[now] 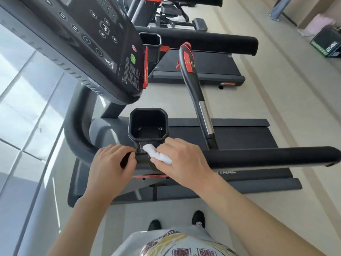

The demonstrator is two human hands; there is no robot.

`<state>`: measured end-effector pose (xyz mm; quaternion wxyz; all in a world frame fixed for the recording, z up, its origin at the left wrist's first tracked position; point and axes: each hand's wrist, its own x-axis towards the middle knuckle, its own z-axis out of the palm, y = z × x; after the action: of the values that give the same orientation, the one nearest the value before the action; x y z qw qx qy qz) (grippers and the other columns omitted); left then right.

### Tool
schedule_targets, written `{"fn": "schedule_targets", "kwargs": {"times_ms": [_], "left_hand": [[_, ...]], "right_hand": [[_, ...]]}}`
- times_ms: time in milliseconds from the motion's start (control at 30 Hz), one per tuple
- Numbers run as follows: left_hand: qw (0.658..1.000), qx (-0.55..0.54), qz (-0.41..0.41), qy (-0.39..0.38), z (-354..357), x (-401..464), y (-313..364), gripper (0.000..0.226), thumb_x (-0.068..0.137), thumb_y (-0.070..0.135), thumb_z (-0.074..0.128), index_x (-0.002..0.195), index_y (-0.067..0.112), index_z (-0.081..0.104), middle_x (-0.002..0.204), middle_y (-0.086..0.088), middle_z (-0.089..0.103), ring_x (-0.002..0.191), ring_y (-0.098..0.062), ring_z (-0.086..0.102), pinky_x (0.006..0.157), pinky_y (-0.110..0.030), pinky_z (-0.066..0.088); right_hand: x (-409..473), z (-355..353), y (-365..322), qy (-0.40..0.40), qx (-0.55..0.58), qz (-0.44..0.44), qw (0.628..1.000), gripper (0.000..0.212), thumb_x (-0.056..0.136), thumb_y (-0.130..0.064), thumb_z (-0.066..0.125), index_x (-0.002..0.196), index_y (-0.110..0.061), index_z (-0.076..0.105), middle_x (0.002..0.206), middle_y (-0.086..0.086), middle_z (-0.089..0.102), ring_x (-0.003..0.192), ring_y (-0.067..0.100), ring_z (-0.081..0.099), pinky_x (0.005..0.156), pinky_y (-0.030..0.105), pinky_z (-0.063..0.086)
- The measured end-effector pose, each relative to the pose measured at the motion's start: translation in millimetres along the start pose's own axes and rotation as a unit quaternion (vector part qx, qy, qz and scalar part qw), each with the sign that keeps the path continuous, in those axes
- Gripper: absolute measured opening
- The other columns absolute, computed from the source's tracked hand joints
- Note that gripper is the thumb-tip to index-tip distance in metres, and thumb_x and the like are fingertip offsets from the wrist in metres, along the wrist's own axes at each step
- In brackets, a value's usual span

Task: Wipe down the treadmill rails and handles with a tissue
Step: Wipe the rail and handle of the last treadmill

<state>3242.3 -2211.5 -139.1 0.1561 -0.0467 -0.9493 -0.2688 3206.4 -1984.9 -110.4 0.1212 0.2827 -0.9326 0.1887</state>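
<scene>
A crumpled white tissue [156, 154] is pinched in my right hand [182, 161] and pressed against the black frame just below the treadmill's square cup holder [148, 124]. My left hand [110, 163] grips the black bar to the left of the tissue, fingers curled round it. The padded black side rail [267, 156] runs off to the right from under my right hand. A black handle with a red button pad and a chrome section [197, 97] rises over the belt.
The console [96, 43] with its buttons hangs above at the left. A second treadmill [203, 60] stands beyond, with its own black rail. A dark box [326, 43] sits on the floor at the far right. My shoes [198, 218] stand on pale floor beside the deck.
</scene>
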Motion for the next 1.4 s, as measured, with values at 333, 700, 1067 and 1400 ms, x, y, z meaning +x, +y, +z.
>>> {"fn": "schedule_targets", "kwargs": {"times_ms": [333, 700, 1067, 1400], "left_hand": [[1.000, 0.004, 0.022, 0.021, -3.5, -13.1, -14.5, 0.029, 0.098, 0.029, 0.054, 0.107, 0.015, 0.078, 0.099, 0.005, 0.077, 0.092, -0.023, 0.065, 0.108, -0.046, 0.044], [1.000, -0.011, -0.019, 0.014, -15.7, -27.2, -15.7, 0.028, 0.094, 0.025, 0.061, 0.118, 0.016, 0.072, 0.118, 0.004, 0.072, 0.114, -0.023, 0.061, 0.118, -0.056, 0.037], [0.995, -0.069, 0.066, -0.008, 39.1, -13.7, 70.9, 0.028, 0.095, 0.013, 0.060, 0.120, 0.009, 0.072, 0.121, 0.001, 0.070, 0.113, -0.023, 0.060, 0.107, -0.046, 0.046], [0.985, -0.071, 0.108, -0.117, 113.5, 26.2, 184.7, 0.032, 0.097, 0.028, 0.058, 0.124, 0.018, 0.073, 0.121, 0.007, 0.072, 0.110, -0.018, 0.064, 0.094, -0.043, 0.055]], "right_hand": [[-36.6, -24.3, 54.9, 0.095, -0.115, 0.114, 0.982, 0.047, 0.098, -0.043, 0.073, 0.063, -0.021, 0.051, 0.064, -0.005, 0.032, 0.057, 0.020, 0.031, 0.048, 0.026, 0.024], [26.5, 33.3, -48.6, 0.055, -0.033, -0.070, 0.995, 0.026, 0.098, -0.041, 0.066, 0.086, -0.018, 0.067, 0.074, -0.002, 0.052, 0.064, 0.018, 0.055, 0.045, 0.034, 0.046], [-27.4, -1.0, 40.7, 0.118, -0.040, 0.016, 0.992, 0.036, 0.097, -0.040, 0.070, 0.070, -0.017, 0.059, 0.067, -0.004, 0.042, 0.057, 0.015, 0.041, 0.043, 0.032, 0.039], [-101.6, -56.8, 160.4, 0.170, -0.080, 0.128, 0.974, 0.036, 0.094, -0.035, 0.071, 0.066, -0.018, 0.056, 0.067, -0.008, 0.036, 0.058, 0.014, 0.034, 0.044, 0.029, 0.034]]}}
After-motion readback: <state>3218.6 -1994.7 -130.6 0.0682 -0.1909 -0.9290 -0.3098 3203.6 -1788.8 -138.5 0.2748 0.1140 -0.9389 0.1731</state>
